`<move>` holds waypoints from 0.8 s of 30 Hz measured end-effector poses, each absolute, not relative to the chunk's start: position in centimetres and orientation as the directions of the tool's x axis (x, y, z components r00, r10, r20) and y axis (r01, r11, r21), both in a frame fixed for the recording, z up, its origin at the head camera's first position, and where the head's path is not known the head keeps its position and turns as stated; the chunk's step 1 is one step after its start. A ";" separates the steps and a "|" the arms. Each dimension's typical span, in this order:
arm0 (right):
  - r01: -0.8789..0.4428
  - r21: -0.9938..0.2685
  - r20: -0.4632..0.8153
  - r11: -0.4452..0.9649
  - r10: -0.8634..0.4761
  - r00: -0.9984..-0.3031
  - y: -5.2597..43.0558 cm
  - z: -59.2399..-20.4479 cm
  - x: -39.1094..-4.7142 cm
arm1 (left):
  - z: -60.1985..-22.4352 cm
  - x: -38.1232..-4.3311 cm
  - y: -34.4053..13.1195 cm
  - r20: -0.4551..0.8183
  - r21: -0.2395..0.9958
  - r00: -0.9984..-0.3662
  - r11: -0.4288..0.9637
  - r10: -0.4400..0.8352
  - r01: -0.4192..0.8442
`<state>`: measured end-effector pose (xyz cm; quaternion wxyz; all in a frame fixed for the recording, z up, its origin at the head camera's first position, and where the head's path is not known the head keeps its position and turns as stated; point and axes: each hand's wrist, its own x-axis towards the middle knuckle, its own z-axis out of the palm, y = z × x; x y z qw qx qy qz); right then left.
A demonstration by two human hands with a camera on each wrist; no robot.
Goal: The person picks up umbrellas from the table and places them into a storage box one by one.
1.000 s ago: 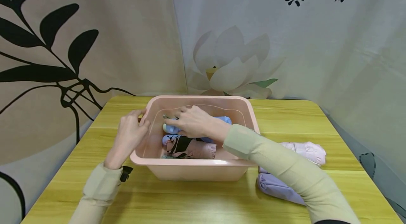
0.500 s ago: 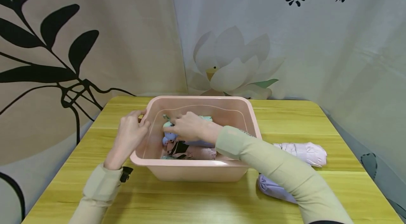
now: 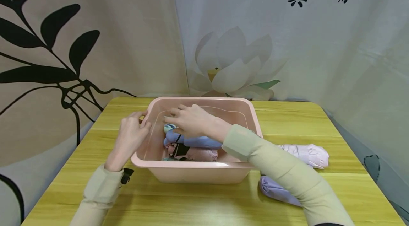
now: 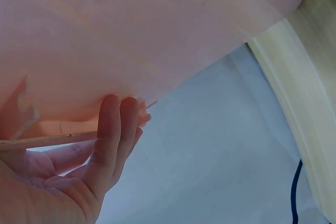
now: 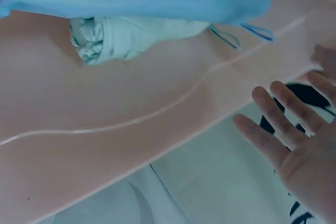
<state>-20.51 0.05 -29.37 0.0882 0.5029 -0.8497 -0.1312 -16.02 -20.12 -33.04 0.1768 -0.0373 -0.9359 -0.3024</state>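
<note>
head camera facing forward and down, wrist cameras close-up, pink tub (image 3: 198, 164) in all

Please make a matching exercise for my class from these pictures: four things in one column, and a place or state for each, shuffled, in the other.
Column 1
1. Left hand
2. Right hand
3. Blue roll
4. Purple roll

Column 2
A. Lying on the table, partly hidden by the right sleeve
B. Fingers apart, holding nothing
C. Gripping the rim of the pink basin
D. Inside the basin, just behind the pink-and-black roll in the head view

Right pairs: 1-C, 2-B, 3-D, 4-A
</note>
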 end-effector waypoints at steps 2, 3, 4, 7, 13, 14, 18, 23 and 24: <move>-0.839 0.278 0.043 0.468 -0.878 -0.476 0.4 -28.9 -20.4 | -33.0 -16.0 -20.1 0.352 0.555 -0.935 0.813 -0.038 0.176; -0.842 0.265 0.057 0.469 -0.880 -0.472 0.6 -28.7 -20.4 | -33.0 -16.0 -20.1 0.352 0.556 -0.935 0.812 -0.039 0.175; -0.847 0.251 0.074 0.468 -0.882 -0.465 0.8 -28.4 -20.3 | -33.0 -16.0 -20.1 0.351 0.558 -0.936 0.811 -0.039 0.175; -0.851 0.235 0.098 0.470 -0.882 -0.460 1.4 -27.6 -19.9 | -33.0 -15.9 -20.1 0.347 0.558 -0.937 0.812 -0.038 0.174; -0.850 0.200 0.072 0.487 -0.873 -0.483 2.7 -26.0 -19.2 | -33.1 -16.0 -20.2 0.357 0.557 -0.933 0.811 -0.036 0.182; -0.850 0.195 0.071 0.489 -0.871 -0.485 2.9 -25.8 -19.1 | -33.1 -16.0 -20.2 0.360 0.557 -0.932 0.810 -0.037 0.183; -0.847 0.204 0.112 0.492 -0.871 -0.479 3.9 -25.2 -18.8 | -33.1 -16.0 -20.1 0.366 0.554 -0.930 0.810 -0.032 0.191; -0.850 0.157 0.191 0.503 -0.860 -0.474 5.5 -24.6 -18.6 | -33.1 -16.0 -20.1 0.368 0.555 -0.930 0.808 -0.027 0.196; -0.851 0.138 0.204 0.507 -0.855 -0.476 6.0 -24.5 -18.6 | -33.1 -16.0 -20.1 0.367 0.555 -0.930 0.809 -0.027 0.196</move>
